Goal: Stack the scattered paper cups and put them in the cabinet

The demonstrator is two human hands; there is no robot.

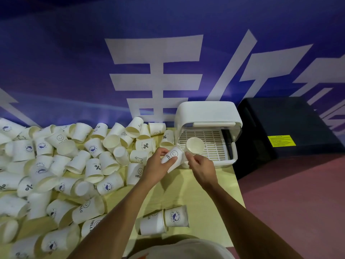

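Cabinet [205, 113] front seemingly open; scattered cups [78, 161] crowd table's [177, 193] left.

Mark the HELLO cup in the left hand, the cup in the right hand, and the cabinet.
HELLO cup [173, 155]: head view, on its printed side wall, at the smiley.
open-mouthed cup [195, 146]: head view, on the inside seen through its mouth.
cabinet [205, 112]: head view, on its white top cover.

cups [110, 141]: matt paper | cabinet [205, 113]: smooth glossy plastic | tablecloth [205, 199]: matt
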